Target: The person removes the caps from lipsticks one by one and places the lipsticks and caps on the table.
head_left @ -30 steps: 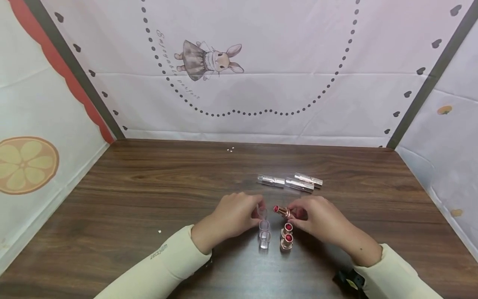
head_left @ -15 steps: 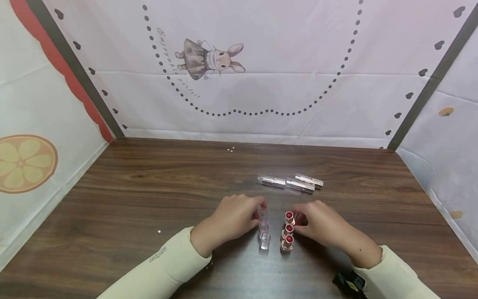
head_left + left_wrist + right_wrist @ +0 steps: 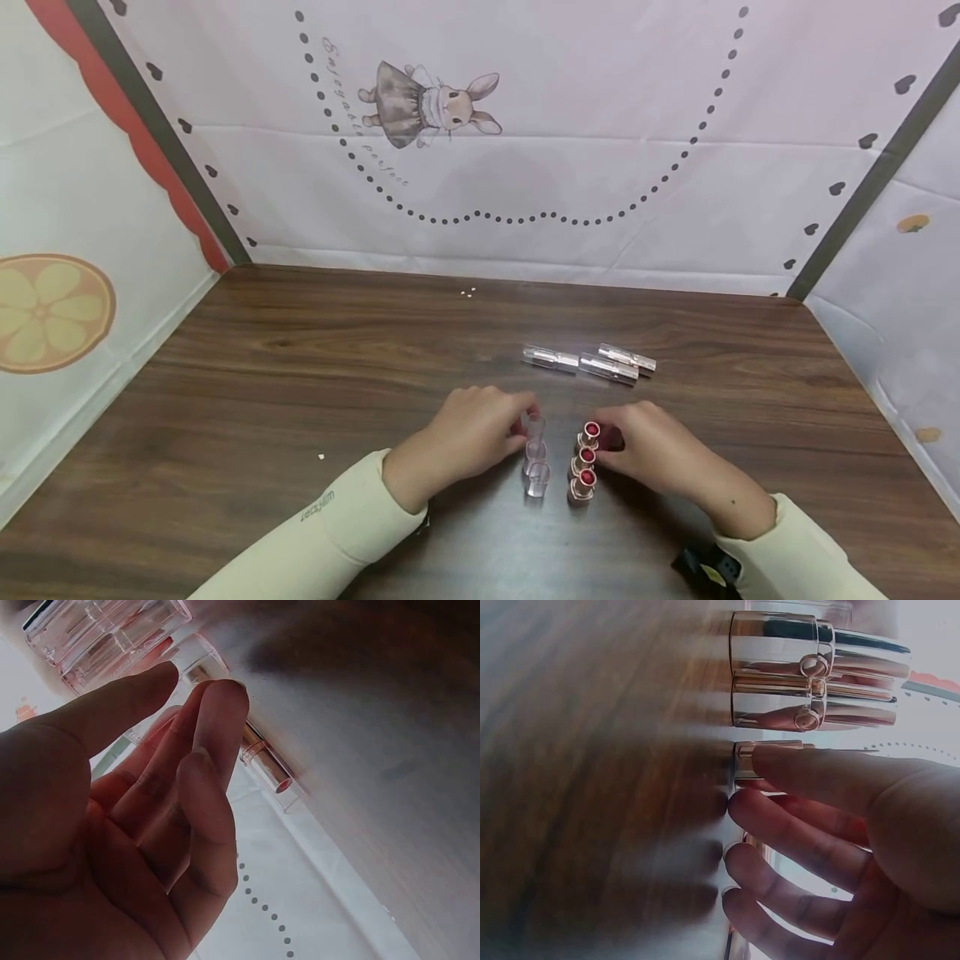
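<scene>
Three clear lipstick caps stand in a row in the head view. My left hand (image 3: 480,429) pinches the farthest cap (image 3: 536,427) between thumb and fingers; in the left wrist view that cap (image 3: 204,656) shows past the thumb tip. To the right stands a row of three uncapped lipsticks, red tips up, in rose-gold tubes. My right hand (image 3: 652,437) holds the farthest lipstick (image 3: 590,432), its thumb against the base (image 3: 744,760) in the right wrist view. The near lipstick (image 3: 582,486) and middle lipstick (image 3: 585,459) stand closer to me, untouched.
Behind the hands, three lipsticks (image 3: 609,367) with clear caps lie on the brown wooden table (image 3: 360,358). Small white bits (image 3: 468,292) lie near the back edge. A patterned white cloth (image 3: 570,100) hangs behind, with more cloth at both sides.
The right hand has turned its lipstick from tilted leftward to upright and set it at the far end of the row. The left hand stays at the far cap. The head view shifts slightly.
</scene>
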### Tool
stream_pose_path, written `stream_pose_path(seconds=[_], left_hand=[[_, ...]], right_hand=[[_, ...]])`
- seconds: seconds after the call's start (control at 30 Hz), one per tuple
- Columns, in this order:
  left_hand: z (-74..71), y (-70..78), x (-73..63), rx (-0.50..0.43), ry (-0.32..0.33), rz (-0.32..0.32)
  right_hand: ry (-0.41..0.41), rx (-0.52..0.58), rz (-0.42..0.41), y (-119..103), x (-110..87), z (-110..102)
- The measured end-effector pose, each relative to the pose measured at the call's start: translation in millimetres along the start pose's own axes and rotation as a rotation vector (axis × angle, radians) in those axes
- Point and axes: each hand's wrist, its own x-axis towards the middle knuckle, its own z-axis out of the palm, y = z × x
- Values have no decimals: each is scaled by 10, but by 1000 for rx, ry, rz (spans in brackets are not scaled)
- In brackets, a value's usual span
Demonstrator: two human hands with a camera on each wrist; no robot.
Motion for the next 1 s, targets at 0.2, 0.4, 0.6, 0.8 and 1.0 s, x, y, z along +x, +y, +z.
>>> stream_pose_path(seconds=[0.2, 0.4, 0.6, 0.8, 1.0], left_hand=[[-29, -14, -16, 11, -1, -14], [-5, -9, -5, 20, -8, -20], [10, -3, -13, 37, -10, -26], [0, -7, -22, 38, -7, -29], [25, 17, 4, 31, -17, -25]], right_hand=[[-23, -21, -8, -13, 20, -32], [8, -73, 0, 55, -16, -149], [123, -175, 33, 172, 75, -281], [185, -321, 68, 273, 200, -383], [155, -366, 116, 365, 261, -403]])
